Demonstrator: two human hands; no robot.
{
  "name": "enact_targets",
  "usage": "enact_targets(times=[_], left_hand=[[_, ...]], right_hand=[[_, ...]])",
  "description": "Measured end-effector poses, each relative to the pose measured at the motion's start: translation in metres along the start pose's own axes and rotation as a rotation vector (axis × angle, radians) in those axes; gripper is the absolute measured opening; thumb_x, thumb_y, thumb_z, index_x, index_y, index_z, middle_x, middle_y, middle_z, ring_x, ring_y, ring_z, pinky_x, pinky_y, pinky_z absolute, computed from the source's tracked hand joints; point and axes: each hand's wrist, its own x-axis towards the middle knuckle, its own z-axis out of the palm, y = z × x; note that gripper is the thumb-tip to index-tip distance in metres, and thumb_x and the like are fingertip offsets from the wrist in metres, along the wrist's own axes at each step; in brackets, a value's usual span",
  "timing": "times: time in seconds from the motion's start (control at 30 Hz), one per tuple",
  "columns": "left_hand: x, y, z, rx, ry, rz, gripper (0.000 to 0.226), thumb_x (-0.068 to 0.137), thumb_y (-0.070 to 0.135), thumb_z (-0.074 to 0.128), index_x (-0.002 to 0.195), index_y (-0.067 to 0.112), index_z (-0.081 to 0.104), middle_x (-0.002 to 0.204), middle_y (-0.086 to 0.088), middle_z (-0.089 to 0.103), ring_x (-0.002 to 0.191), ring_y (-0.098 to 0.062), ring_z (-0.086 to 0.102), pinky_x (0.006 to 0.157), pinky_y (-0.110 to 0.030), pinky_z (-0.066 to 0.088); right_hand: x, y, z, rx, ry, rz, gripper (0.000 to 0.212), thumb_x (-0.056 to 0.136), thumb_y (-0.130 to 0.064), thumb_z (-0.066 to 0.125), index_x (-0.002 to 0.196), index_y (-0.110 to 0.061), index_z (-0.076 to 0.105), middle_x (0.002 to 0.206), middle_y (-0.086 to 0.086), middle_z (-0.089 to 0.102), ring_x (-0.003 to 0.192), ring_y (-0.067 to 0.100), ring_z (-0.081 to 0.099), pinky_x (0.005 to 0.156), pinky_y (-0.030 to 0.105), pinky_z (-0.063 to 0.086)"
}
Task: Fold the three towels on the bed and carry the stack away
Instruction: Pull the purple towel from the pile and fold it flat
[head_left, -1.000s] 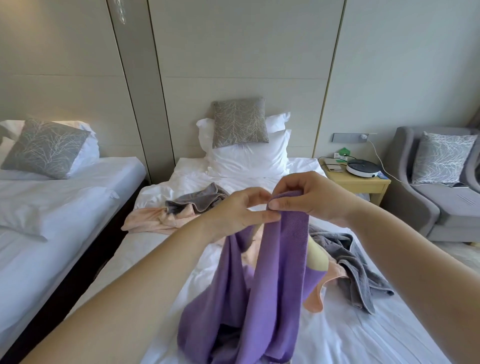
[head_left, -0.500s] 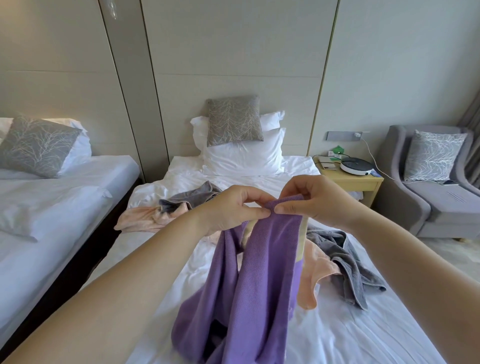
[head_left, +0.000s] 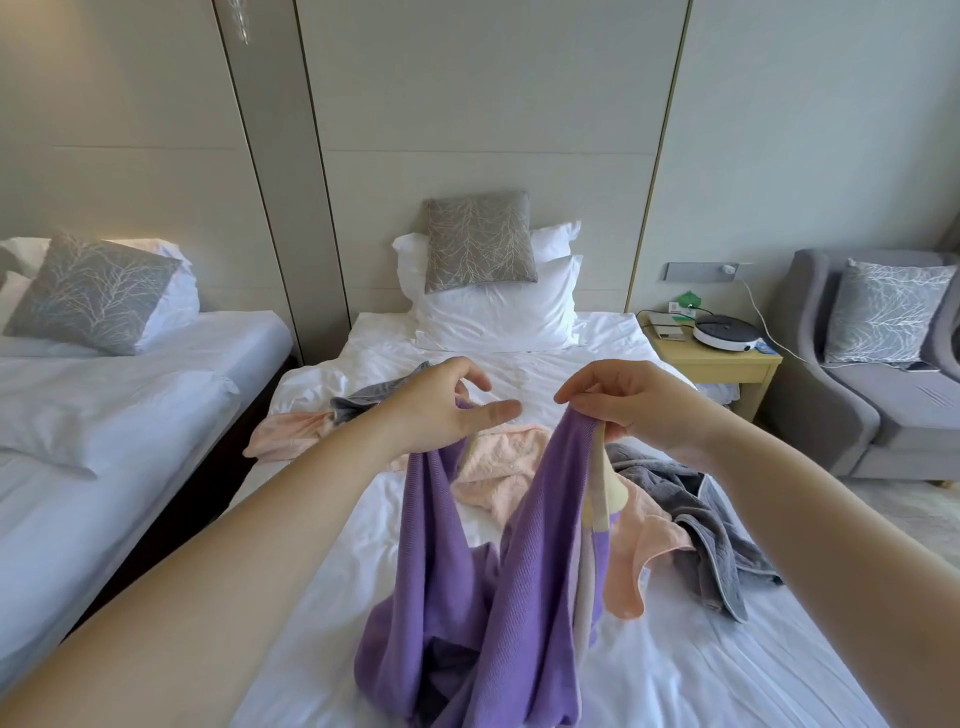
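I hold a purple towel (head_left: 524, 582) with a pale yellow patch up over the white bed (head_left: 675, 675). My right hand (head_left: 634, 405) pinches its top edge. My left hand (head_left: 441, 405) is a hand's width to the left. Its thumb and forefinger are apart, and the towel's other strand hangs from under its palm. The towel's lower part is bunched on the sheet. A pink towel (head_left: 493, 467) lies crumpled behind it, and a grey towel (head_left: 706, 519) lies to the right. More pink and grey cloth (head_left: 322, 421) lies behind my left wrist.
White pillows and a grey cushion (head_left: 478, 239) stand at the headboard. A second bed (head_left: 104, 415) is on the left across a dark gap. On the right are a wooden nightstand (head_left: 717, 364) with a round white device and a grey armchair (head_left: 883, 395).
My hands, pinched together on the towel's top edge before, have moved apart. My left thumb and forefinger have loosened, and the purple towel now hangs in two strands.
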Motion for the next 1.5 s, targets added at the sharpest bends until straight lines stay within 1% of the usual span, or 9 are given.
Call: enact_targets(times=[0.17,0.33,0.53,0.7,0.8,1.0,1.1,1.3,1.5], left_hand=[[-0.003,0.004,-0.008,-0.150,-0.195,-0.135,0.038,0.060,0.037,0.067,0.097,0.028,0.062,0.090,0.006,0.059,0.078,-0.007,0.054,0.072,-0.022,0.040],[-0.005,0.004,-0.006,-0.183,-0.119,-0.120,0.019,0.090,0.012,0.051,0.102,0.023,0.059,0.091,0.005,0.057,0.078,-0.008,0.050,0.069,-0.022,0.039],[-0.006,0.003,0.000,-0.132,0.007,0.039,0.007,0.092,0.021,0.058,0.098,0.025,0.059,0.106,-0.003,0.066,0.099,-0.021,0.062,0.093,-0.041,0.048],[-0.008,0.012,0.005,-0.172,0.106,0.092,0.009,0.085,0.027,0.069,0.090,0.026,0.061,0.092,-0.002,0.070,0.089,-0.022,0.067,0.084,-0.040,0.054],[-0.009,0.016,0.005,-0.187,0.129,0.099,0.016,0.085,0.031,0.069,0.093,0.019,0.062,0.088,-0.001,0.069,0.082,-0.014,0.065,0.075,-0.029,0.051],[-0.013,0.025,0.010,-0.239,0.160,0.082,0.026,0.087,0.041,0.063,0.087,0.016,0.061,0.078,-0.007,0.066,0.069,-0.012,0.057,0.066,-0.028,0.045],[-0.016,0.026,0.010,-0.370,0.109,0.068,0.022,0.089,0.035,0.063,0.100,0.016,0.060,0.091,-0.017,0.071,0.079,-0.019,0.062,0.075,-0.039,0.048],[-0.017,0.022,0.011,-0.490,0.045,0.066,0.021,0.095,0.010,0.055,0.113,0.003,0.063,0.110,-0.014,0.068,0.103,-0.023,0.063,0.099,-0.039,0.048],[-0.016,0.024,0.013,-0.500,0.202,0.058,0.005,0.087,0.016,0.067,0.092,0.016,0.068,0.098,-0.010,0.071,0.091,-0.023,0.065,0.090,-0.043,0.051]], right_hand=[[0.001,0.007,0.005,0.113,-0.003,0.061,0.012,0.089,-0.008,0.063,0.094,-0.012,0.073,0.091,0.014,0.066,0.078,0.019,0.062,0.087,0.033,0.052],[-0.006,0.008,0.005,0.104,-0.254,0.023,0.041,0.081,0.013,0.062,0.110,-0.015,0.067,0.084,0.002,0.064,0.074,0.008,0.059,0.080,0.020,0.050],[-0.003,-0.001,0.019,-0.093,-0.166,-0.032,0.019,0.090,0.002,0.057,0.097,-0.012,0.068,0.078,0.007,0.066,0.068,0.011,0.066,0.071,0.023,0.058],[-0.002,-0.011,0.023,-0.404,-0.008,-0.223,0.019,0.090,-0.027,0.062,0.081,-0.043,0.059,0.087,-0.014,0.054,0.073,-0.004,0.054,0.062,0.005,0.041],[-0.002,-0.012,0.027,-0.319,0.010,-0.271,0.012,0.089,-0.026,0.063,0.083,-0.036,0.061,0.088,-0.016,0.058,0.074,-0.010,0.055,0.065,0.007,0.040],[0.004,-0.012,0.033,-0.112,0.082,-0.275,0.006,0.087,-0.021,0.066,0.084,-0.016,0.068,0.081,0.012,0.071,0.070,0.010,0.058,0.071,0.026,0.048],[0.007,-0.010,0.035,-0.120,0.103,-0.297,0.007,0.089,-0.020,0.064,0.086,-0.018,0.069,0.087,0.015,0.071,0.071,0.013,0.059,0.073,0.028,0.049],[0.013,-0.002,0.038,0.036,0.137,-0.281,0.017,0.086,-0.010,0.067,0.092,-0.026,0.066,0.085,-0.003,0.072,0.078,0.006,0.065,0.075,0.022,0.052],[0.015,0.001,0.045,0.112,0.147,-0.306,0.011,0.082,-0.008,0.070,0.085,-0.018,0.066,0.078,-0.008,0.073,0.076,0.004,0.067,0.071,0.016,0.051]])
